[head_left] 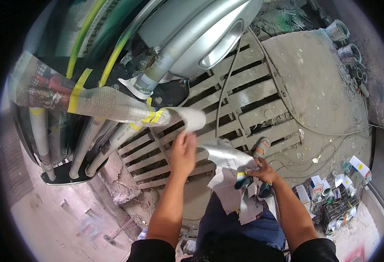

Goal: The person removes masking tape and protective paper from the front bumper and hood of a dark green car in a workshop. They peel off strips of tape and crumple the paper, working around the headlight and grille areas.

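One right hand (265, 173) is gripping torn newspaper (225, 180); one left hand (183, 155), hold unclear from here, is reaching beside paper-wrapped tubing (115, 105).

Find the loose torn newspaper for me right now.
The loose torn newspaper is below and right of the head view's centre, held in the right hand and hanging partly over the dark blue trousers.

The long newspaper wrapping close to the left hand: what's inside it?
Only the outside shows: newspaper wrapping bound with yellow tape, its pale, curled end close to the left hand. Whatever lies inside is covered, so I cannot tell.
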A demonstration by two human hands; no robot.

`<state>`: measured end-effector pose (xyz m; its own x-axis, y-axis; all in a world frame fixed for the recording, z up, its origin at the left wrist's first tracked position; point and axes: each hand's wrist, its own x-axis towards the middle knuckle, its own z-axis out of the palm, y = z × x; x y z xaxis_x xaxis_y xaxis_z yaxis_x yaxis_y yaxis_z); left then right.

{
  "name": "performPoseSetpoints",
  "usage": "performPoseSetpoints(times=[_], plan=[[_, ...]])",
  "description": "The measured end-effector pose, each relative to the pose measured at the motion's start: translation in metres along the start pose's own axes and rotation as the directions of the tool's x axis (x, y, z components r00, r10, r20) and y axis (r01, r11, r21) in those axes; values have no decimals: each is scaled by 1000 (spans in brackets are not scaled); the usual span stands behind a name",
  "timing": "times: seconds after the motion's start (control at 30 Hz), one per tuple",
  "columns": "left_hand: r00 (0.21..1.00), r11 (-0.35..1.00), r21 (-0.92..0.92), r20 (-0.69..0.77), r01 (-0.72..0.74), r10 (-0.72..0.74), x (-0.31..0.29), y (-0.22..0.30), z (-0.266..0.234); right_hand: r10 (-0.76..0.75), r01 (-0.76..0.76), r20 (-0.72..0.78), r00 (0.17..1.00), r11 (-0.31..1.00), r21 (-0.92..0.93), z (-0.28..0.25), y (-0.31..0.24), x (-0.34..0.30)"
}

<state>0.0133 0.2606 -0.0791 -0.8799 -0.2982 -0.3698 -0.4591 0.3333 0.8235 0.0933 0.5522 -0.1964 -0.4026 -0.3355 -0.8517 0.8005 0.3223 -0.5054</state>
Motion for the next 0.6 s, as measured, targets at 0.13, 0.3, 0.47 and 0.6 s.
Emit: performPoseSetpoints(times=[0.13,0.3,0.47,0.6], plan=[[919,921,8,-70,-389,388,27,48,38,77,-53,-92,993,971,232,4,55,9],[735,794,252,-300,-554,608,68,61,49,84,-64,-80,993,973,222,6,49,-6],[739,442,829,-52,-344,672,64,85,41,88,-70,-63,994,969,235,3,75,-7],[884,74,961,213,-266,417,51,98,32,116,-102,-54,992,970,222,-3,97,-5]])
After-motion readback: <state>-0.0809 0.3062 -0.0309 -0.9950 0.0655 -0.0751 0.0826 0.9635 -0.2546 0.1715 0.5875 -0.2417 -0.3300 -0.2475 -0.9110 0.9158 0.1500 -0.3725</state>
